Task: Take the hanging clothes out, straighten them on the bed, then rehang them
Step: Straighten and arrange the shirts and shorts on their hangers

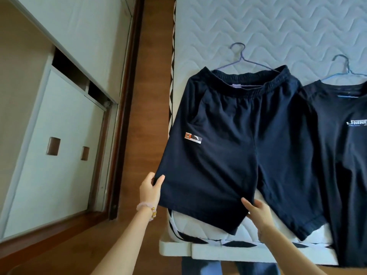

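Note:
Dark navy shorts (pixel 236 139) lie spread on the white quilted mattress (pixel 278 22), their waistband on a purple wire hanger (pixel 241 56). An orange and grey label sits on the left leg. My left hand (pixel 150 188) pinches the outer hem corner of the left leg, which hangs past the mattress edge. My right hand (pixel 258 213) grips the inner hem corner of the same leg. To the right, a dark T-shirt (pixel 345 155) with white lettering lies on a blue hanger (pixel 344 66), partly cut off by the frame.
Brown wooden floor (pixel 149 96) runs along the bed's left side. A white wardrobe (pixel 59 120) with sliding doors and a dark open gap stands at the left. The white bed frame (pixel 178 248) edge is near my legs.

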The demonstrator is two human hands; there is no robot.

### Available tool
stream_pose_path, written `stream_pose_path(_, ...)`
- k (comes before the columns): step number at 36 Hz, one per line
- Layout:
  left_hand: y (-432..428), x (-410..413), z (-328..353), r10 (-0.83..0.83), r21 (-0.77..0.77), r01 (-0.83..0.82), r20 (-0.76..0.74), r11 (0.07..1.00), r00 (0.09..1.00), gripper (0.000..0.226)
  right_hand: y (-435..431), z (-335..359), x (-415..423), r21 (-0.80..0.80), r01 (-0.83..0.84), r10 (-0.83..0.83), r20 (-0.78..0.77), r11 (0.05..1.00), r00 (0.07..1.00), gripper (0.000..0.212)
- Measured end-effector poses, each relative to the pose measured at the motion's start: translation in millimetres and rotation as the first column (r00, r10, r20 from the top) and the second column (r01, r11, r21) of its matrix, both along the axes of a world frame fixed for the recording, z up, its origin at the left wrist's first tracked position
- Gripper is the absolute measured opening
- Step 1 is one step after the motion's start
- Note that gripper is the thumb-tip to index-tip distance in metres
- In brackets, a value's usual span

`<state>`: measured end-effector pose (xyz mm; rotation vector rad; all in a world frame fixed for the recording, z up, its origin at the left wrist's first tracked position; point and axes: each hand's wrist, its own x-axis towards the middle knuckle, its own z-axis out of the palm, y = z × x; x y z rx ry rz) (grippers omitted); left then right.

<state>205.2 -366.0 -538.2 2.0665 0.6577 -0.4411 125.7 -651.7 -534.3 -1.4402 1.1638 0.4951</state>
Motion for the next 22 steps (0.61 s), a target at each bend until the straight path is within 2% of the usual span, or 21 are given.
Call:
stream_pose_path(4, 19.7, -1.7, 11.8, 0.042, 0.030, -0.044, 0.047, 0.999, 0.998, 0.038, 12.3, 4.3, 0.3, 0.072, 0.005, -0.005, -0.010, 0.997, 1.000, 0.017)
stream_pose_path(6, 28.2, 0.3, 13.4, 0.089, 0.062, -0.092, 0.042, 0.994, 0.995, 0.036, 17.9, 5.0, 0.9, 0.120, -0.030, 0.036, -0.048, 0.992, 0.998, 0.018)
stream_pose_path(9, 29.9, 5.2, 15.0, 0.080, 0.128, -0.080, 0.006, 0.988, 0.997, 0.029, 22.2, 3.7, 4.0, 0.150, -0.097, 0.111, -0.092, 0.984, 0.990, 0.018)
stream_pose_path(11, 28.0, 9.3, 12.3, 0.079, 0.189, -0.072, -0.033, 0.979, 0.996, 0.029, 22.1, 3.0, 6.8, 0.159, -0.151, 0.171, -0.124, 0.976, 0.977, 0.018)
stream_pose_path(14, 20.6, 14.0, 5.3, 0.096, 0.277, -0.052, -0.149, 0.959, 0.984, 0.022, 17.2, 6.1, 10.2, 0.133, -0.328, 0.348, -0.176, 0.935, 0.921, 0.015)
stream_pose_path(17, 2.7, 8.8, 2.8, 0.030, 0.419, 0.085, -0.261, 0.904, 0.965, 0.031, 3.9, 9.9, 9.0, 0.092, -0.441, 0.451, -0.194, 0.893, 0.871, 0.009)
stream_pose_path(19, -18.3, -1.4, 6.8, -0.028, 0.475, 0.148, -0.250, 0.867, 0.968, 0.038, -11.9, 14.9, 2.3, 0.064, -0.467, 0.469, -0.205, 0.882, 0.859, 0.012)
stream_pose_path(22, -62.2, -26.7, 18.0, -0.110, 0.453, 0.159, -0.132, 0.877, 0.985, 0.036, -46.6, 23.5, -16.9, -0.019, -0.446, 0.431, -0.225, 0.895, 0.874, 0.014)
